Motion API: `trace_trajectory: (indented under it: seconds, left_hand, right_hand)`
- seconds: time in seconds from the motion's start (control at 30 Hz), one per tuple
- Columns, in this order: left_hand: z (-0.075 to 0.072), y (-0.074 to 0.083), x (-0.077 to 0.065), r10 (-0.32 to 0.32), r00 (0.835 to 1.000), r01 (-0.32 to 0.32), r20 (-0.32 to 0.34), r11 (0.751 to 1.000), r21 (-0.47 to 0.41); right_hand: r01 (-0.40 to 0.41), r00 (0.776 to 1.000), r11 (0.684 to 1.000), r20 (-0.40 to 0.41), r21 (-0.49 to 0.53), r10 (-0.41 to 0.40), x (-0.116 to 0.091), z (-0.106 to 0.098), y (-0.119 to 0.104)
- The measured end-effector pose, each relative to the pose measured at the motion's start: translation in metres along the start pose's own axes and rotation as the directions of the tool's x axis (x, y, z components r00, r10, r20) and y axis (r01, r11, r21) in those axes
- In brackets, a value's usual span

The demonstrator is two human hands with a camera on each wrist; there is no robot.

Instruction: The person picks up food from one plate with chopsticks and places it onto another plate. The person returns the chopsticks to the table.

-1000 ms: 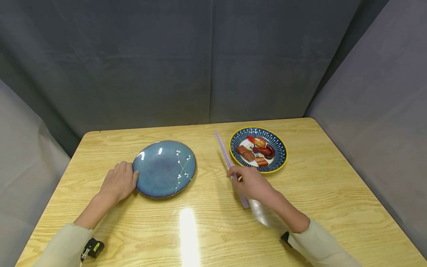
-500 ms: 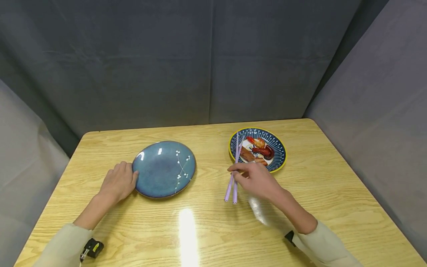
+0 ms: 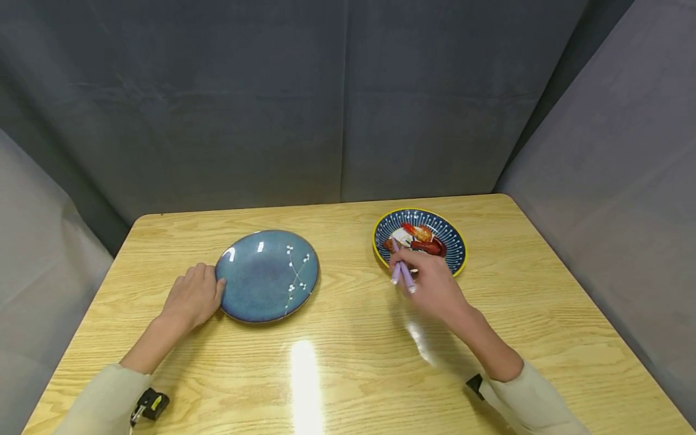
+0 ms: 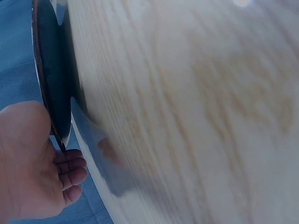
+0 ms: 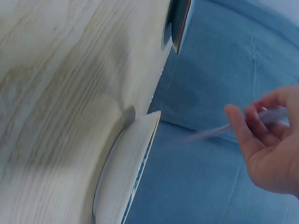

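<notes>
My left hand (image 3: 194,295) holds the left rim of a glossy blue plate (image 3: 261,278) with white blossoms. In the left wrist view the thumb lies over the rim, and the fingers (image 4: 72,175) curl beneath it. Purple chopsticks (image 3: 403,277) are gripped in my right hand (image 3: 429,284), above the near edge of a patterned plate (image 3: 455,232) with a yellow rim. Their tips point down among the food: a shrimp (image 3: 420,232), a dark red mushroom-like piece (image 3: 429,246) and a brown piece (image 3: 389,244). The right hand hides the plate's near part.
Both plates stand on a light wooden table (image 3: 348,362), the blue one left and the patterned one right. Dark grey cloth (image 3: 244,109) hangs behind the far edge. Black wrist devices (image 3: 152,403) sit at the sleeves.
The right hand lifted the chopsticks off the table beside the patterned plate, turned them and brought their tips over the food. The left hand and the blue plate stayed put.
</notes>
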State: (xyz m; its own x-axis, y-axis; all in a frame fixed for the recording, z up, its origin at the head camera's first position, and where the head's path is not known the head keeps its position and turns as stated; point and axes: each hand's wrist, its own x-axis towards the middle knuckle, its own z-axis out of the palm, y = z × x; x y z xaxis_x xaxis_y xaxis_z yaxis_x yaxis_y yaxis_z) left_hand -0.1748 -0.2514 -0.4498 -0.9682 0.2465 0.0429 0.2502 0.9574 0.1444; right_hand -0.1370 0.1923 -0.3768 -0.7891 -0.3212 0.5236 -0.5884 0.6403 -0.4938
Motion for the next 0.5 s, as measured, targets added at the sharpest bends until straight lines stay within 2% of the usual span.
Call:
trace_trajectory:
  seconds: [0.1,0.17,0.33,0.5]
  left_hand:
    - [-0.001,0.0,0.0,-0.004,1.0,0.004,0.006,1.0,0.002]
    - [-0.001,0.0,0.0,-0.007,1.0,0.007,0.009,1.0,0.002]
    - [-0.001,0.001,0.001,-0.011,1.0,0.011,0.014,1.0,0.004]
    - [-0.002,0.001,0.001,-0.012,1.0,0.012,0.02,1.0,0.005]
  right_hand:
    - [0.067,0.989,0.998,-0.129,-0.021,-0.069,0.002,-0.004,0.003]
    - [0.064,0.98,0.998,-0.189,0.021,-0.059,0.003,-0.007,0.005]
    - [-0.081,0.968,0.988,-0.226,0.135,0.11,0.003,-0.017,0.008]
    - [-0.237,0.942,0.966,-0.219,0.108,0.255,0.005,-0.029,0.013]
